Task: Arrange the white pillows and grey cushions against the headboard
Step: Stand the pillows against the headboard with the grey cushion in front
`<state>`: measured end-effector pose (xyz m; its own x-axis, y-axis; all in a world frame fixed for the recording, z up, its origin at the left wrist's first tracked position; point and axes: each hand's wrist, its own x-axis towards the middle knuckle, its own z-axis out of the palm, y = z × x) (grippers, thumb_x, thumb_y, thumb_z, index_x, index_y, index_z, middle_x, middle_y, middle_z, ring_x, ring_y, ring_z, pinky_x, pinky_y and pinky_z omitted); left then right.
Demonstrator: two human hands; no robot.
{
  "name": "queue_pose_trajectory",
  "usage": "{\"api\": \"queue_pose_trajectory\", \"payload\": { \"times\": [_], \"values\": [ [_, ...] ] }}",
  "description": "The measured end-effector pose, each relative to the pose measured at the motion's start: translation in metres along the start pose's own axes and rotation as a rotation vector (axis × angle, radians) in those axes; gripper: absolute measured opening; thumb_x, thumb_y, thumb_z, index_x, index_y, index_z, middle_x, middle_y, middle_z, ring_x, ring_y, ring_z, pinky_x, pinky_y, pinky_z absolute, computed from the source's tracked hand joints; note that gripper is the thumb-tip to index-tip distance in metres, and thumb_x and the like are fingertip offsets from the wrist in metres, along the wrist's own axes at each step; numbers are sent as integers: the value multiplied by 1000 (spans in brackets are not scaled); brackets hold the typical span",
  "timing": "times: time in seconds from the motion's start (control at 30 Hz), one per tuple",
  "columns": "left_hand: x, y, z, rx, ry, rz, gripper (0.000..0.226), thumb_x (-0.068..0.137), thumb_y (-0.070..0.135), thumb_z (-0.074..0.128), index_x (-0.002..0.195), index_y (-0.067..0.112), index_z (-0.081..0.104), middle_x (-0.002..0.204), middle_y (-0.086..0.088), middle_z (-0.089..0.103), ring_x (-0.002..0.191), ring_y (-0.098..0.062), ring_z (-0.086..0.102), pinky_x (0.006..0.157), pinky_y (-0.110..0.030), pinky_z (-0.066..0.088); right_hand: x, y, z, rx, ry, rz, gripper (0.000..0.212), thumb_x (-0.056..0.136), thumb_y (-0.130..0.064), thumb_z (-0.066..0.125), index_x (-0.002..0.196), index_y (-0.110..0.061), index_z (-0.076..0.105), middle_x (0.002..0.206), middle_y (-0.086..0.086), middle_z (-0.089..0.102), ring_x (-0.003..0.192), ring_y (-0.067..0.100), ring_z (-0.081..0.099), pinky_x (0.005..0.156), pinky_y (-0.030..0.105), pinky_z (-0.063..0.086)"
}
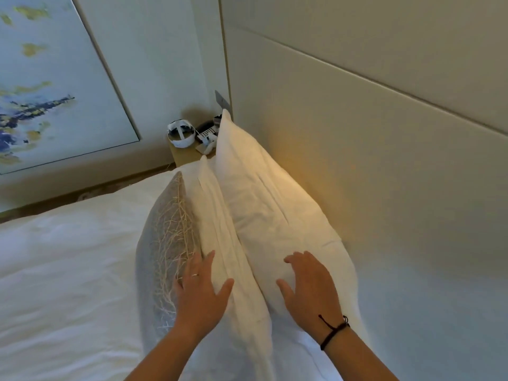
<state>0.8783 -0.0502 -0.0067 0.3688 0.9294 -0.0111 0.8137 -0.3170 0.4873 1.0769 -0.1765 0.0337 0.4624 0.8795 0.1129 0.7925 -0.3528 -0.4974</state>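
Two white pillows stand on edge in a row along the cream padded headboard [384,133]. The rear pillow [264,193] leans on the headboard; the front pillow [217,224] leans on it. A grey cushion [162,243] with a pale branch pattern stands against the front pillow. My left hand [202,292], fingers spread and straight, rests across the cushion's top and the front pillow. My right hand [310,290], with a dark cord at the wrist, lies flat with spread fingers on the rear pillow.
The white duvet [68,270] covers the bed to the left. Past the pillows, a bedside table [184,156] carries a white headband device, a remote and small items. A framed abstract painting [49,78] hangs on the side wall.
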Motion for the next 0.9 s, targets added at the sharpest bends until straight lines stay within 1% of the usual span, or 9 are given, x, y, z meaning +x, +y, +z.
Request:
{"api": "queue_pose_trajectory", "payload": {
  "times": [0.13,0.23,0.37,0.43,0.5,0.57,0.63,0.7,0.9],
  "values": [
    [-2,35,12,71,-165,105,66,90,64,45,149,44,21,163,9,14,151,-18,4,119,-57,0,-25,36,-24,-116,-29,170,56,90,-51,57,138,-27,42,142,-6,48,130,17,45,107,33,39],
    [-3,50,18,27,-256,141,64,92,60,47,149,44,23,163,7,17,149,-17,13,121,-50,9,-43,46,-33,-69,-15,286,59,91,-50,55,142,-29,33,137,-6,50,116,17,55,90,29,48],
    [-1,73,25,-33,-332,192,64,92,56,52,149,41,26,162,5,19,146,-19,23,120,-43,19,-58,48,-37,-92,-70,392,59,94,-53,46,144,-27,27,125,-4,53,102,18,60,75,29,47],
    [1,86,29,-42,-352,253,65,93,56,51,150,39,26,162,5,20,145,-19,26,119,-40,23,-62,47,-38,-87,-103,443,51,94,-55,44,136,-26,37,116,-5,56,96,19,61,72,30,44],
    [5,98,33,-39,-369,320,66,93,55,51,151,37,26,162,5,22,145,-19,28,118,-39,25,-65,47,-40,-89,-132,465,38,94,-56,44,115,-25,48,102,-5,58,86,17,59,69,29,44],
    [11,108,35,-29,-393,375,67,93,56,49,151,34,26,161,5,24,144,-19,30,117,-39,27,-66,48,-41,-120,-170,444,31,95,-54,43,94,-24,45,87,-7,52,75,16,54,64,27,43],
    [15,113,38,-6,-406,416,67,93,56,49,152,33,26,160,5,26,143,-19,31,117,-40,28,-67,49,-44,-162,-178,418,30,97,-50,41,83,-24,40,74,-10,44,68,15,49,59,26,36],
    [19,113,39,4,-416,437,67,93,55,48,152,32,25,161,4,25,143,-19,31,117,-41,28,-68,51,-45,-214,-171,393,28,100,-45,37,81,-24,37,70,-9,40,66,16,47,57,27,32],
    [33,97,40,-17,-416,471,67,92,57,47,151,32,26,161,3,25,143,-21,32,115,-42,30,-67,42,-50,-329,-86,333,27,102,-41,31,81,-27,38,74,-9,46,63,16,46,52,27,29]
  ]
}}
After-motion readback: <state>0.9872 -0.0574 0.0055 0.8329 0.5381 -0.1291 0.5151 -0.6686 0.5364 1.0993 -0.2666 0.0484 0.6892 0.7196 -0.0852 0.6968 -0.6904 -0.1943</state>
